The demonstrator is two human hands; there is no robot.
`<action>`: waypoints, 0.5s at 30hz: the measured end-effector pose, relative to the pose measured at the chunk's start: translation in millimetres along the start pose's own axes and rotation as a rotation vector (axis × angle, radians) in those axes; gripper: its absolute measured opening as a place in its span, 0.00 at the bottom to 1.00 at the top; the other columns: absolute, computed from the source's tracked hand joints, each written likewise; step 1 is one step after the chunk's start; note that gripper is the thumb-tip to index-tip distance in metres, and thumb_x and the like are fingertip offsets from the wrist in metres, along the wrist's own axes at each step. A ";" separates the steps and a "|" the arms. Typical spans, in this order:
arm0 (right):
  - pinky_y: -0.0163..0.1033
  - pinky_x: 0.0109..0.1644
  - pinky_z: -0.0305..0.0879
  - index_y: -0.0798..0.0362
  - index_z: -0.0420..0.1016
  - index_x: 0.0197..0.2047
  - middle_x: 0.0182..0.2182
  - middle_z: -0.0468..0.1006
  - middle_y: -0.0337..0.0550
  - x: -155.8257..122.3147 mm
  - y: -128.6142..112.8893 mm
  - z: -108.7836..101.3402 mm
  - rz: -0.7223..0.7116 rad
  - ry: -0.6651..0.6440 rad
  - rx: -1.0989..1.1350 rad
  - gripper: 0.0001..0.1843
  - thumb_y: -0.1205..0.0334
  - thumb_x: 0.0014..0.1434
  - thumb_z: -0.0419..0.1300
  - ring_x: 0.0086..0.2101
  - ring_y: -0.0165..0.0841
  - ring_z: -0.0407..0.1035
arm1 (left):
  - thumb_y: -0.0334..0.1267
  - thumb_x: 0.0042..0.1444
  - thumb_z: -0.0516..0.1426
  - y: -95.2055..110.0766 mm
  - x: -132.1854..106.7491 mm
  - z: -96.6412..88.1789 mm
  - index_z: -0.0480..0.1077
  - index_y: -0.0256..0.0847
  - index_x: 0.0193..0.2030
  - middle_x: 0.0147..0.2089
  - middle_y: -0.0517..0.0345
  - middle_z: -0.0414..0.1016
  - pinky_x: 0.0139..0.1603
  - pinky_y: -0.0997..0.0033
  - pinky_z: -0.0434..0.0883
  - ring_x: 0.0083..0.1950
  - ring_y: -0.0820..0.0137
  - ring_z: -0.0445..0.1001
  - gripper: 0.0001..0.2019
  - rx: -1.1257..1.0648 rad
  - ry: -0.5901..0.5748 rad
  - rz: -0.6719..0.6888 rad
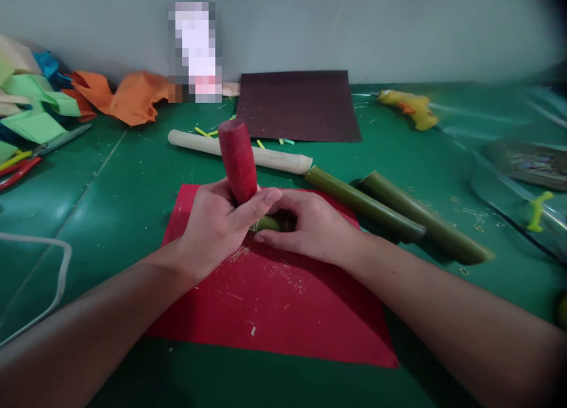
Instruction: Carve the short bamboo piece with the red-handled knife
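Note:
My left hand [217, 225] is closed round a tool with a thick red handle [238, 158] that stands up out of my fist. Its working end is hidden between my hands. My right hand [310, 226] is closed over a small green bamboo piece [267, 223], pressing it onto a red sheet [274, 302] dusted with pale shavings. The thumb of my left hand rests against the same green piece.
Two long green bamboo stalks [398, 216] lie right of my hands, one peeled pale at its far end [266, 156]. A dark maroon sheet [299, 105] lies behind. Coloured paper [39, 101] and red-handled scissors [22, 166] sit at left. A yellow glue gun [410, 108] rests at back right.

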State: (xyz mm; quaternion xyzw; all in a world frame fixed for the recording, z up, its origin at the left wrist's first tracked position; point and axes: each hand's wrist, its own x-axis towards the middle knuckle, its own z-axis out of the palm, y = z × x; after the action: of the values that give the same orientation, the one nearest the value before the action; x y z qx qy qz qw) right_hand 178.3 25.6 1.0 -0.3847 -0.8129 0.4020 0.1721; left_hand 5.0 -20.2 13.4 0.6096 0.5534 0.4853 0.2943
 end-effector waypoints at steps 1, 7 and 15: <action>0.39 0.37 0.64 0.56 0.79 0.44 0.38 0.81 0.45 0.3 0.2 -0.4 0.003 -0.004 0.007 0.19 0.51 0.53 0.67 0.34 0.34 0.71 | 0.49 0.58 0.63 0.4 -0.5 0.4 0.72 0.40 0.28 0.25 0.62 0.74 0.25 0.79 0.69 0.26 0.75 0.72 0.16 0.009 0.005 0.001; 0.38 0.34 0.62 0.54 0.78 0.39 0.33 0.79 0.42 0.3 -0.8 -1.9 0.013 0.002 -0.004 0.16 0.53 0.51 0.68 0.31 0.32 0.69 | 0.49 0.57 0.64 1.0 0.9 4.7 0.69 0.41 0.25 0.22 0.62 0.69 0.24 0.77 0.68 0.24 0.74 0.69 0.17 0.005 0.105 -0.074; 0.38 0.35 0.61 0.55 0.78 0.39 0.34 0.81 0.42 -1.6 -3.3 0.7 -0.023 -0.008 -0.040 0.17 0.53 0.51 0.69 0.32 0.32 0.70 | 0.54 0.57 0.63 -1.3 4.9 6.6 0.66 0.40 0.22 0.19 0.64 0.62 0.18 0.77 0.61 0.20 0.77 0.61 0.22 -0.089 0.141 -0.151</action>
State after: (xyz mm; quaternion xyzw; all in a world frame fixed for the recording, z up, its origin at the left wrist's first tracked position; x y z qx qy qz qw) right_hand 177.2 22.8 3.1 -0.3773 -0.8258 0.3851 0.1657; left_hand 10.2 -14.0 11.2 0.5168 0.5951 0.5276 0.3170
